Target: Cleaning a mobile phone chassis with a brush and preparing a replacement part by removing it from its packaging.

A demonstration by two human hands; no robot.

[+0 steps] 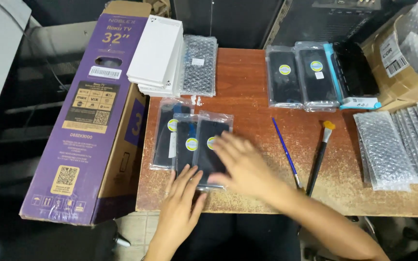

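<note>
I see my left hand (182, 198) and right hand (240, 164) lying flat, fingers spread, on clear plastic sleeves holding dark flat panels (204, 145) atop the reddish wooden surface (247, 101).

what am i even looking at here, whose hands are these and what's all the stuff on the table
This is one picture from a camera worn on a person's head, looking down at their own two bare hands. There is no machine here.

The left hand and the right hand both lie flat on a small pile of dark flat panels in clear bags, each with a round yellow sticker. Neither hand grips anything; they press or spread the bags on the worn wooden table.

More bagged panels lie at the far side. To the right are two brushes and bubble-wrap sleeves. A stack of white boxes sits at the far left, next to a tall purple carton leaning against the table.
</note>
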